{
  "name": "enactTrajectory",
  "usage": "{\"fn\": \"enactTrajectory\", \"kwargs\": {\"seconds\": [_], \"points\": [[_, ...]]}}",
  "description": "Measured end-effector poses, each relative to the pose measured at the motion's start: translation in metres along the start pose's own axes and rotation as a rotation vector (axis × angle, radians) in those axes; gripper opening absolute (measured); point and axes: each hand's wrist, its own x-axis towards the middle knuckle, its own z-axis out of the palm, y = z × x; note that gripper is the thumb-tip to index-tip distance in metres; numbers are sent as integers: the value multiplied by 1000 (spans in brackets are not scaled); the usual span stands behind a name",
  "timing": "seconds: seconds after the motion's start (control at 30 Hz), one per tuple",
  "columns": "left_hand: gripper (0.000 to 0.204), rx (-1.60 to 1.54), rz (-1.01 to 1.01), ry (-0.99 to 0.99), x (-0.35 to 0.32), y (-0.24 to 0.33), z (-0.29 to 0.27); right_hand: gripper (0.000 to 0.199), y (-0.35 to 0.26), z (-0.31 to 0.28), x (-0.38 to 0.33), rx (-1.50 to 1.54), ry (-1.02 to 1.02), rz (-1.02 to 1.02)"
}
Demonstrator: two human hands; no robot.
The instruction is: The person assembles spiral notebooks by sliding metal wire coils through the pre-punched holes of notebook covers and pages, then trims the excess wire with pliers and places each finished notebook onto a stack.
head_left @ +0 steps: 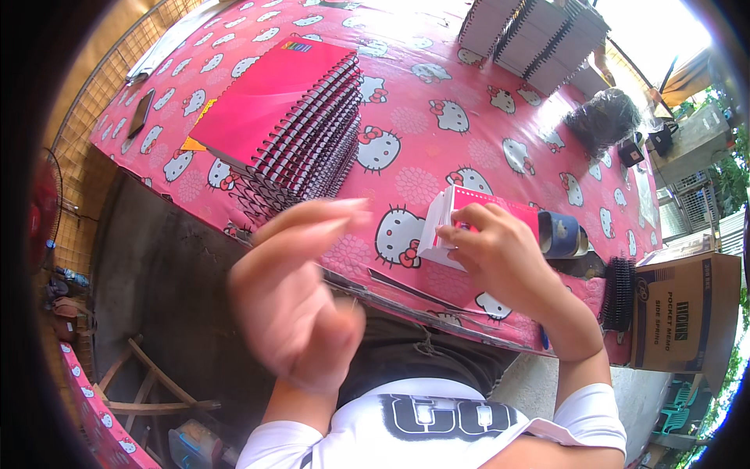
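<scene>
My right hand [504, 250] rests at the table's near edge, its fingers pinched on a thick pad of white sheets [437, 227]. The pad has a pink-red cover with a row of punched holes along its far edge. Blurred by motion, my left hand [301, 305] is raised in front of the table, empty, with the thumb apart from the fingers. Just beyond it stands a tall pile of pink spiral notebooks [266, 102], their dark wire coils facing right. A dark blue, ring-shaped object [562, 234] lies right of the pad.
Black binding coils [619, 293] sit at the table's right edge, near a cardboard box [680, 313]. More spiral-bound stacks [539, 39] stand at the far side, with a black plastic bag [605, 121] to their right. A phone [141, 113] lies far left on the pink patterned tablecloth [414, 184].
</scene>
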Motion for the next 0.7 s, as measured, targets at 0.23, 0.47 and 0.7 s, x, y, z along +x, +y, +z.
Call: {"fn": "enactTrajectory", "kwargs": {"seconds": [0.23,0.47,0.7], "points": [[32,-333,-507,17,-11,-9,27,31,9,-16,15,170,-96,-43],[45,-442,-837,-66,-9,-34,39,31,25,-25,7,483,83,146],[52,-177,-852,-253,3,-73,90,39,-2,3,-42,325,388,-47]]}}
